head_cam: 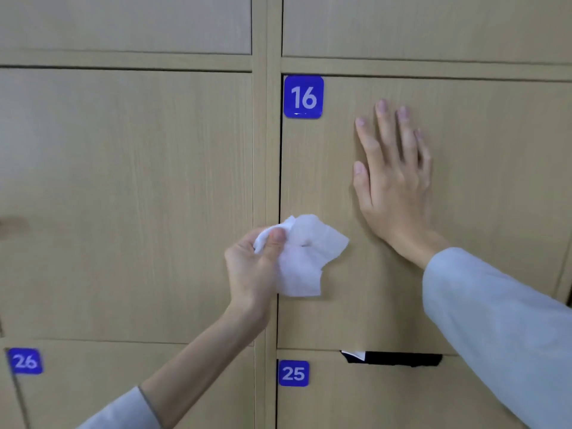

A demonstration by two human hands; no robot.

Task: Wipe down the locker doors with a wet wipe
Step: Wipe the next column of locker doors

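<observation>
Light wood locker doors fill the view. The door of locker 16 (483,187) carries a blue number plate (303,97) at its top left corner. My right hand (393,181) lies flat on this door, fingers spread and pointing up, holding nothing. My left hand (252,267) is closed on a crumpled white wet wipe (306,258), which hangs at the lower left part of door 16, by its left edge. Whether the wipe touches the door I cannot tell.
Below door 16 is door 25 (387,404) with a blue plate (293,373) and a dark slot (399,358) along its top edge. To the left is an unnumbered door (123,196), and door 26 (123,382) below it. More doors run above.
</observation>
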